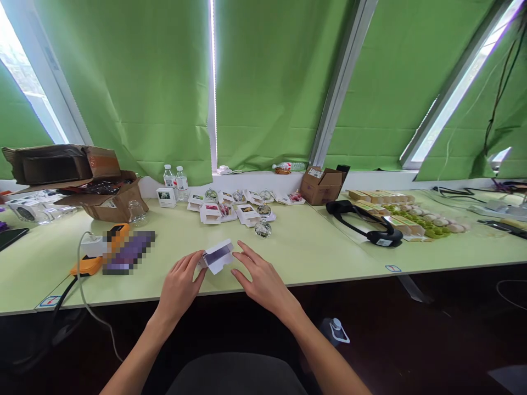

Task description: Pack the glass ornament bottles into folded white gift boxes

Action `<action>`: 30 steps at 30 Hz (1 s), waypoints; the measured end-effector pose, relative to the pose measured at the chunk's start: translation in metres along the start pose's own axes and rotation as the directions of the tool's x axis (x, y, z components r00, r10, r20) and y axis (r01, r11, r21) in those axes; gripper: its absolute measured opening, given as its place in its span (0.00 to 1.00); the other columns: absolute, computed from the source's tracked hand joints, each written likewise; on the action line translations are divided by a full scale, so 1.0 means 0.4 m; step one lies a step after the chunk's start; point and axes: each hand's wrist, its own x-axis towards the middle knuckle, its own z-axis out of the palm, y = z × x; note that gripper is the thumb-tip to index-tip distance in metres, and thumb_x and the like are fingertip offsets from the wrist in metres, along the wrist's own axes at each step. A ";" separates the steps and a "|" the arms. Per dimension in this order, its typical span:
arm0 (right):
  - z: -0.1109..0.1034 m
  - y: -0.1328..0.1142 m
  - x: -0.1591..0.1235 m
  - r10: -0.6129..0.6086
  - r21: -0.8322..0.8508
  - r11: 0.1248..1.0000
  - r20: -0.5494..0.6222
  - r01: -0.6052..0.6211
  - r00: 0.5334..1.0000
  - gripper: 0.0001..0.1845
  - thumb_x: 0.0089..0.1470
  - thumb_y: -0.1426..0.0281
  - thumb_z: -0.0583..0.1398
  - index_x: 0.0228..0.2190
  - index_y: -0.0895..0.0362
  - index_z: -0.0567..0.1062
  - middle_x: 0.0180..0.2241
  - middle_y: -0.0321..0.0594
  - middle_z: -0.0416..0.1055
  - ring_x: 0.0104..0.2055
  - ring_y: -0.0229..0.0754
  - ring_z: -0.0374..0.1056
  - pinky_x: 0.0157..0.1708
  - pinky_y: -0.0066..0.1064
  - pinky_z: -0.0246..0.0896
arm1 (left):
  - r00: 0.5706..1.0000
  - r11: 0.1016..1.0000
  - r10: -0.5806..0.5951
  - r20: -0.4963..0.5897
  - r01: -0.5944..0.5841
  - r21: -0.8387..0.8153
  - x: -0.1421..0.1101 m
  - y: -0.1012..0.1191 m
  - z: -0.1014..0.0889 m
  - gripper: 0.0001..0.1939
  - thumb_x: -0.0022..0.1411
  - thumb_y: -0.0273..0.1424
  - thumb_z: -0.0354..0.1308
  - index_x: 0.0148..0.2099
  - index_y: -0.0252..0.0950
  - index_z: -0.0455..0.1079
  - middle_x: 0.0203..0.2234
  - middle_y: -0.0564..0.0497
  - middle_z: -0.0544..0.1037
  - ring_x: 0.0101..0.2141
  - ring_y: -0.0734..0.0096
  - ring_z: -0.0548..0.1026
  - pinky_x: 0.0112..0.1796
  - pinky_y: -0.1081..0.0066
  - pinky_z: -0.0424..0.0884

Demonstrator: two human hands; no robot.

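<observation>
Near the front edge of the pale green table, a small white box [218,255] is tilted with its open side facing up and its flaps out. My left hand [181,282] grips the box at its left end between thumb and fingers. At the box's right end, my right hand [260,277] has its fingers apart and holds nothing; whether a fingertip touches the box I cannot tell. Behind the hands lie several opened white boxes [211,214] with small coloured contents. A clear round ornament [263,228] sits just in front of them.
Brown cardboard boxes [111,200] are stacked at the left, near a yellow device [117,237] with cables. Two water bottles [181,181] stand at the back. Another carton [323,185] stands right of centre, beside a black headset [366,222]. Egg-like balls [440,221] fill a green tray farther right.
</observation>
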 end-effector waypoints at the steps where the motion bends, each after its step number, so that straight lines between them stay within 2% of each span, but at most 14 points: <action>1: 0.001 0.002 -0.001 0.000 -0.003 1.000 0.007 0.000 1.000 0.21 0.61 0.65 0.55 0.55 0.54 0.67 0.62 0.48 0.56 0.56 0.52 0.65 0.50 0.43 0.67 | 1.000 1.000 -0.005 -0.007 0.006 0.029 0.000 -0.003 0.000 0.18 0.67 0.32 0.49 0.58 0.41 0.60 0.50 0.45 0.74 0.49 0.57 0.72 0.49 0.58 0.68; 7: 0.000 0.006 -0.003 -0.001 -0.025 1.000 0.051 0.002 0.999 0.20 0.61 0.64 0.54 0.53 0.55 0.69 0.60 0.50 0.59 0.56 0.52 0.65 0.50 0.44 0.67 | 0.999 0.991 -0.011 -0.032 0.015 0.132 -0.004 -0.028 0.016 0.18 0.66 0.30 0.48 0.57 0.41 0.61 0.50 0.44 0.72 0.49 0.54 0.71 0.50 0.56 0.66; 15: 0.013 0.015 -0.009 0.006 -0.077 0.997 0.146 0.005 0.989 0.20 0.61 0.63 0.54 0.52 0.55 0.70 0.59 0.49 0.61 0.56 0.52 0.64 0.51 0.43 0.65 | 0.999 0.991 0.014 0.037 -0.019 0.133 -0.012 -0.056 0.049 0.18 0.65 0.29 0.49 0.57 0.42 0.61 0.48 0.42 0.70 0.49 0.54 0.71 0.48 0.55 0.68; 19: 0.020 0.022 -0.012 0.015 -0.103 0.995 0.184 0.004 0.983 0.19 0.61 0.63 0.54 0.51 0.56 0.71 0.57 0.49 0.63 0.55 0.52 0.65 0.50 0.43 0.67 | 0.999 0.993 0.031 0.045 -0.035 0.111 -0.013 -0.061 0.059 0.17 0.65 0.30 0.49 0.56 0.41 0.62 0.51 0.42 0.69 0.52 0.54 0.69 0.50 0.55 0.68; 24: 0.028 0.031 -0.018 0.020 -0.115 0.993 0.190 0.002 0.981 0.17 0.60 0.64 0.55 0.49 0.54 0.72 0.54 0.48 0.67 0.54 0.52 0.66 0.49 0.43 0.68 | 0.997 0.992 0.071 0.038 -0.075 0.103 -0.017 -0.071 0.074 0.17 0.66 0.32 0.49 0.57 0.41 0.61 0.55 0.44 0.69 0.56 0.56 0.67 0.56 0.53 0.63; 30: 0.034 0.044 -0.021 0.036 -0.084 0.996 0.179 -0.022 0.983 0.15 0.59 0.65 0.56 0.46 0.54 0.74 0.51 0.47 0.70 0.52 0.52 0.68 0.46 0.41 0.68 | 0.999 0.983 0.031 0.045 -0.039 0.180 -0.025 -0.086 0.086 0.16 0.66 0.34 0.48 0.54 0.39 0.65 0.52 0.42 0.72 0.52 0.53 0.70 0.52 0.53 0.66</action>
